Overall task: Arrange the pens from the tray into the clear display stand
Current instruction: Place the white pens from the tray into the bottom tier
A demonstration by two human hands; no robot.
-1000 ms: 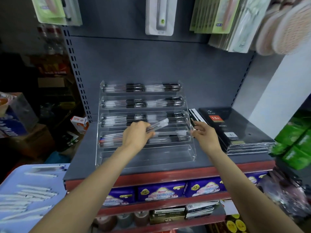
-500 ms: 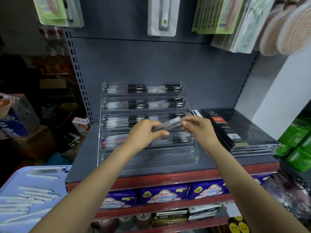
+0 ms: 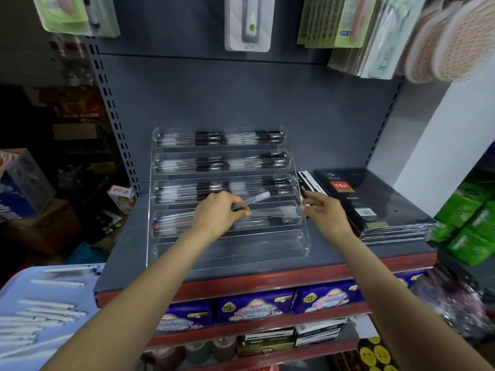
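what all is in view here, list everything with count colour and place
display stand: one, clear, five tiers, on the grey shelf
pens in stand: too many to count, clear with black parts, upper four tiers; bottom tier looks bare
held pens: a small bundle, clear, in left hand above fourth tier
tray: one, light blue, lower left
pens on tray: a dozen or so, whitish
diaries: a stack, black, right of stand
purple packs: several, on the shelf below
green packs: several, far right
left hand: grips the held pens
right hand: fingers straight, at the stand's right end
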